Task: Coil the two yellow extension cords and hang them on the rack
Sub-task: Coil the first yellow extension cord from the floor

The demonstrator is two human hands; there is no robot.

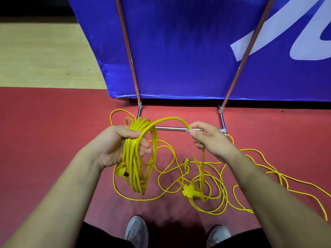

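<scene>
Fingers (143, 144) of your left hand (116, 145) are wrapped around the coil (138, 161), already many loops, hanging above the red floor (44, 140). Your right hand (207, 138) pinches the running cord (170, 119) for one more loop. Much loose cord (223, 190) lies tangled below with its plug (189, 191). I judge the first cord is partly coiled; nothing hangs on the rack (177, 128) yet.

Red floor (53, 140): loose yellow cord (250, 176) tangled, rack base (177, 128), grey shoes (137, 230)

A blue banner (179, 51) stands where red floor (44, 131) meets pale wooden boards (44, 56).
</scene>
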